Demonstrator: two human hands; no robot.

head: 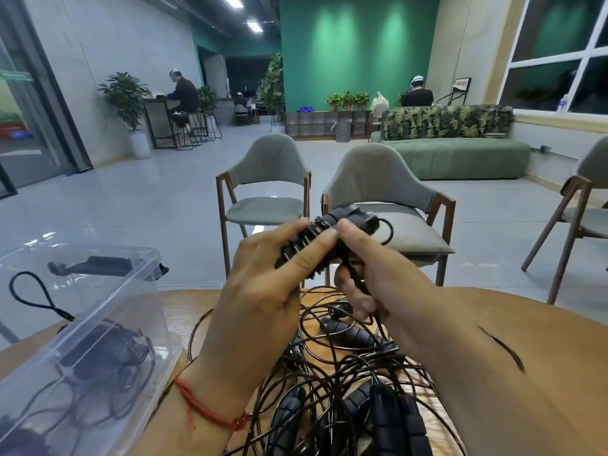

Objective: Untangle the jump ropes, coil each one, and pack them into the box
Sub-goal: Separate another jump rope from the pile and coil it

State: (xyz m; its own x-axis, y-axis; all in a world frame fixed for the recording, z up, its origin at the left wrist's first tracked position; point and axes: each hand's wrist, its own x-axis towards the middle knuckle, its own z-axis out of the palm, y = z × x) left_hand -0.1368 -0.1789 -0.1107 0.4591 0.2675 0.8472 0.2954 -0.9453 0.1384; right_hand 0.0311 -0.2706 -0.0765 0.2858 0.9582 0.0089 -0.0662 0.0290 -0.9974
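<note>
Head-worn view, forward and downward

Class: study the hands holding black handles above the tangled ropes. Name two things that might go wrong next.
The cord below the held handles runs into the tangle; pulling upward may tighten knots. The clear box sits at the table edge; a dragged loop might nudge it off.

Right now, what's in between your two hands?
In the head view, a bundle of black jump-rope handles sits between the left hand and the right hand, gripped by both, above the tangled ropes on the table.
</note>
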